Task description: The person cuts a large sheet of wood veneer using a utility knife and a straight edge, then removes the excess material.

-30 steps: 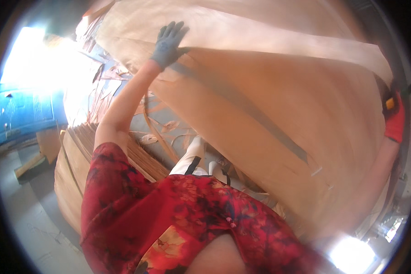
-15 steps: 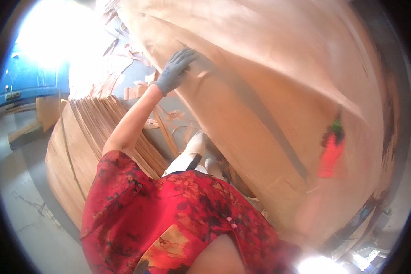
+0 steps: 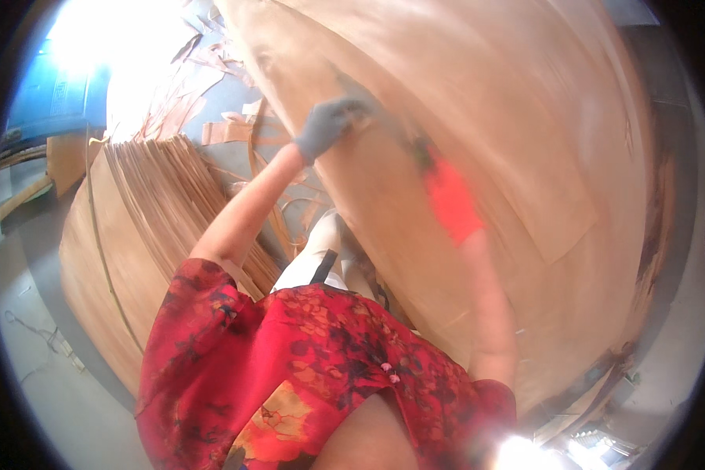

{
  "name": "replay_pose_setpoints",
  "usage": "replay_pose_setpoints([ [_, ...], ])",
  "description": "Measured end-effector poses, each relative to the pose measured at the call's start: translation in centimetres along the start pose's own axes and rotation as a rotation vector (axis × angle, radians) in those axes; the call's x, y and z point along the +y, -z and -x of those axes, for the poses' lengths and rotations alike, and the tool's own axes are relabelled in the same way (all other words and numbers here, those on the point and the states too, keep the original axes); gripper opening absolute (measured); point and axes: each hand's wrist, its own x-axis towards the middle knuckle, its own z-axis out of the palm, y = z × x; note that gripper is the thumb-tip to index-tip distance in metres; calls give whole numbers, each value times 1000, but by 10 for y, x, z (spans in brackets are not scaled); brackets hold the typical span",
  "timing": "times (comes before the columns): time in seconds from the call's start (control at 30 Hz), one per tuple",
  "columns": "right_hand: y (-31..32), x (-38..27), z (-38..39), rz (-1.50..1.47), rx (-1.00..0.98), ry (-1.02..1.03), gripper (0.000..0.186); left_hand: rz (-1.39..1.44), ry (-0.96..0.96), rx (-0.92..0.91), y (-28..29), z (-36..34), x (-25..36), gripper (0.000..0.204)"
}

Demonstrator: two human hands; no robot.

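A broad stack of light brown wood veneer sheets point(image 3: 415, 258) fills the middle and right. My left hand point(image 3: 327, 129), in a grey glove, is over its left part. The fingers are curled in at the veneer, and what they hold, if anything, is hidden. To its right my right hand point(image 3: 450, 196), in a red glove with dark green fingertips, reaches over the stack; motion smears its fingers. Between the hands runs a short dark grey band point(image 3: 376, 102) on the veneer. A loose top sheet point(image 3: 552, 204) lies on the right, its lower corner showing.
A second veneer stack point(image 3: 94, 243) with a strap around it stands at left. Veneer scraps point(image 3: 227, 131) litter the floor between the stacks and at the far left. A blue panel-like object point(image 3: 63, 94) is beside a bright light. Torn veneer edges point(image 3: 603, 376) jut out at the lower right.
My right hand has moved left and farther from me, closer to my left hand. My left hand went from flat to curled and slightly nearer. The long dark band now shows only in part.
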Motion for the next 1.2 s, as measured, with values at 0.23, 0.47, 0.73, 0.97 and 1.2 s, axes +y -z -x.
replay_pose_setpoints([
  [0.23, -12, 2, -23, -70, -92, -38, 42, 784, 168, -329, 28, -20, -3, 40],
  [0.47, -28, 7, -31, 202, -1, 100, 48, 1009, 147, -251, 21, -23, -18, 43],
  [0.73, -53, -1, -58, 712, -40, 227, 55, 588, -131, -155, 11, -30, -45, 40],
  [0.97, -54, 5, -53, 770, -78, 257, 56, 1103, 152, -120, 15, -17, -32, 35],
  [1.2, -48, 12, -54, 823, -122, 228, 54, 1163, 201, -37, 9, -10, -35, 36],
])
